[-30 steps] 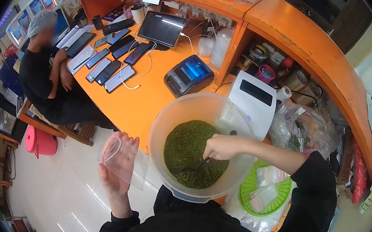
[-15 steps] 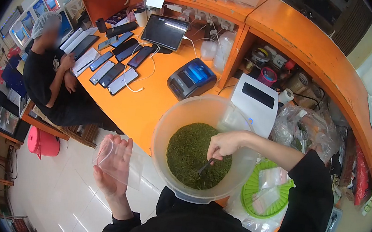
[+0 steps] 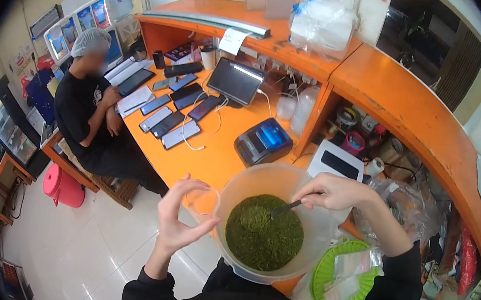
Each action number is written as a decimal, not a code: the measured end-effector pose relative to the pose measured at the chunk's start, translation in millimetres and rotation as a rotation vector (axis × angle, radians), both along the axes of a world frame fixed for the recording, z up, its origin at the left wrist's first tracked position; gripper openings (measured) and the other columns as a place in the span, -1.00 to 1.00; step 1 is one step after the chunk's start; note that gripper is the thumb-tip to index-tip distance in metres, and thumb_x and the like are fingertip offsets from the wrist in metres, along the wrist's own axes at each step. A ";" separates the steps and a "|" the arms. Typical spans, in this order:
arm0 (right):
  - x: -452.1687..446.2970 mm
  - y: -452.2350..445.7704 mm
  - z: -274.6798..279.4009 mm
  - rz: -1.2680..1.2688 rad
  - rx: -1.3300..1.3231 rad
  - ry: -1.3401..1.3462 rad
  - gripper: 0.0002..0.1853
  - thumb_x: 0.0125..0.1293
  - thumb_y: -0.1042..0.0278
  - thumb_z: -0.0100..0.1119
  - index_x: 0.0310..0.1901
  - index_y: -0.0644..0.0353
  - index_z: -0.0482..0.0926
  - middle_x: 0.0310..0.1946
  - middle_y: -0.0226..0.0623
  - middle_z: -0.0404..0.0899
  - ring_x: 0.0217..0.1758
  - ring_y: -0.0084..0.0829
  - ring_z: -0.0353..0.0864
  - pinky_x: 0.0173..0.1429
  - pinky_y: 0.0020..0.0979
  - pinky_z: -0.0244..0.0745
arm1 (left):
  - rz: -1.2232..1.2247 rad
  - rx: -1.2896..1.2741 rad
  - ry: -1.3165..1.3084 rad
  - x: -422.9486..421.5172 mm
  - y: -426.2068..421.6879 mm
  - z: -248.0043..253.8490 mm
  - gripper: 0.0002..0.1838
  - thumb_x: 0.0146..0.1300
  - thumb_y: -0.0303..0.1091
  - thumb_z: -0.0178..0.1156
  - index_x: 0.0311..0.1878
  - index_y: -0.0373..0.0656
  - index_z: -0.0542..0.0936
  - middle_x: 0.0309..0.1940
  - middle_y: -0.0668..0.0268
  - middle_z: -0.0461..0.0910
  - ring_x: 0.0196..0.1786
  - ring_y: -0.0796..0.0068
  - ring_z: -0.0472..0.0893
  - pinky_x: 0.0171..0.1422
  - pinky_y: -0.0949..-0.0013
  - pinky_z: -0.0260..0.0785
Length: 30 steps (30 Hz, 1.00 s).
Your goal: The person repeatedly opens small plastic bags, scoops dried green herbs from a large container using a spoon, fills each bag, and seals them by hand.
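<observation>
A big translucent plastic tub (image 3: 316,234) stands in front of my body, holding finely chopped dark green herbs (image 3: 259,251). My right hand (image 3: 335,193) pinches the dark handle of a spoon (image 3: 284,209) above them. A heap of the chopped herbs hides the spoon's bowl. At the tub's left rim, my left hand (image 3: 182,214) has thumb and fingers curved around a small transparent plastic bag (image 3: 204,201), its mouth spread into a round opening. Most of the bag is hard to see against the background.
A green basket (image 3: 320,287) with flat plastic bags (image 3: 347,281) lies right of the tub. Behind it are a black printer (image 3: 263,142), a white device (image 3: 333,160), a tablet (image 3: 236,81) and several phones (image 3: 180,135). A person (image 3: 84,98) sits at the counter's left.
My left hand has moved right to the tub's rim, and the bag's mouth is now spread round. My right hand has raised the spoon with herbs on it. The camera view has shifted.
</observation>
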State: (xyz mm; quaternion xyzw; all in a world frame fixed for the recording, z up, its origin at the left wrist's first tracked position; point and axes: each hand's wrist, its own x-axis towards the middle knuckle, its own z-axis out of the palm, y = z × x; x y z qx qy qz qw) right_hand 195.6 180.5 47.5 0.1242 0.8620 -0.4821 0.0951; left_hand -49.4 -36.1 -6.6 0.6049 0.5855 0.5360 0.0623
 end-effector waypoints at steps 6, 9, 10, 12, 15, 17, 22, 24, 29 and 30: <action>22.6 3.5 24.6 -0.119 0.135 0.047 -0.78 0.26 0.52 -0.01 -0.11 0.29 0.58 -0.53 -0.42 0.48 -0.42 -0.58 0.41 -0.29 -0.49 0.33 | -0.065 -0.015 0.410 33.0 29.7 14.1 -0.41 -0.19 -0.23 0.49 -0.03 -0.20 0.52 -0.14 0.21 0.55 -0.03 0.21 0.55 0.32 -0.03 0.19; 28.1 0.3 25.0 -0.135 0.206 0.045 -0.79 0.28 0.50 0.00 -0.13 0.24 0.60 -0.56 -0.36 0.47 -0.44 -0.52 0.39 -0.31 -0.45 0.30 | -0.140 -0.009 0.492 47.8 43.3 17.8 -0.40 -0.17 -0.22 0.47 -0.01 -0.21 0.51 -0.13 0.20 0.55 -0.03 0.17 0.55 0.26 0.00 0.25; 29.2 -2.3 25.3 -0.165 0.232 0.035 -0.79 0.27 0.50 0.00 -0.13 0.26 0.60 -0.56 -0.34 0.48 -0.44 -0.49 0.41 -0.32 -0.44 0.31 | -0.161 -0.008 0.476 52.8 48.8 17.7 -0.39 -0.15 -0.22 0.47 0.00 -0.22 0.51 -0.13 0.20 0.55 -0.04 0.17 0.55 0.23 0.04 0.27; 31.0 -9.8 24.9 -0.219 0.285 0.016 -0.79 0.27 0.50 -0.01 -0.15 0.28 0.60 -0.55 -0.30 0.50 -0.44 -0.42 0.45 -0.33 -0.41 0.33 | -0.196 -0.005 0.446 61.1 59.9 15.9 -0.39 -0.13 -0.22 0.45 0.02 -0.24 0.50 -0.14 0.19 0.55 -0.05 0.16 0.55 0.17 0.12 0.33; 35.7 -33.7 16.7 -0.217 0.762 0.219 -0.85 0.09 0.49 0.08 -0.27 0.25 0.54 -0.48 -0.33 0.45 -0.33 -0.40 0.47 -0.13 -0.41 0.28 | -0.302 -0.163 0.216 68.1 69.9 18.4 -0.46 0.01 -0.27 0.37 0.06 -0.26 0.49 -0.12 0.25 0.56 -0.06 0.26 0.56 0.09 0.29 0.37; 33.7 -53.4 19.4 -0.194 1.166 0.343 -0.86 0.01 0.44 0.13 -0.34 0.20 0.50 -0.45 -0.37 0.41 -0.29 -0.44 0.45 -0.05 -0.42 0.23 | -0.542 -0.302 -0.262 66.5 76.5 11.5 -0.52 0.09 -0.30 0.32 0.08 -0.24 0.49 -0.10 0.30 0.57 -0.06 0.35 0.57 0.07 0.36 0.38; 31.9 -88.9 39.0 -0.170 1.689 0.443 -0.87 0.02 0.34 0.12 -0.37 0.11 0.46 -0.36 -0.42 0.39 -0.21 -0.49 0.40 0.00 -0.44 0.17 | -1.100 -0.503 -1.247 52.2 88.5 -10.9 -0.47 0.22 -0.38 0.15 0.24 -0.32 0.30 0.13 0.20 0.42 0.15 0.42 0.43 0.28 0.36 0.21; 32.3 -88.2 42.8 -0.172 1.681 0.439 -0.86 0.01 0.35 0.13 -0.36 0.12 0.46 -0.35 -0.40 0.39 -0.21 -0.48 0.39 0.01 -0.44 0.18 | -1.133 -0.521 -1.245 51.5 86.6 -10.8 -0.38 0.22 -0.36 0.14 0.30 -0.35 0.18 0.19 0.14 0.35 0.24 0.39 0.34 0.36 0.33 0.12; 31.2 -86.2 39.3 -0.186 1.561 0.398 -0.80 0.04 0.42 0.11 -0.25 0.20 0.52 -0.36 -0.39 0.36 -0.17 -0.46 0.38 0.03 -0.39 0.17 | -0.748 -0.343 -0.560 63.3 68.0 -1.3 -0.28 0.15 -0.48 0.23 0.35 -0.25 0.14 0.14 0.12 0.41 0.21 0.37 0.40 0.32 0.30 0.19; 31.0 -84.5 38.9 -0.188 1.555 0.398 -0.83 0.02 0.41 0.11 -0.29 0.17 0.50 -0.35 -0.38 0.37 -0.17 -0.46 0.38 0.03 -0.38 0.18 | -0.702 -0.397 -0.510 64.0 64.9 -1.2 -0.27 0.14 -0.52 0.24 0.36 -0.23 0.14 0.10 0.14 0.45 0.17 0.38 0.44 0.29 0.32 0.22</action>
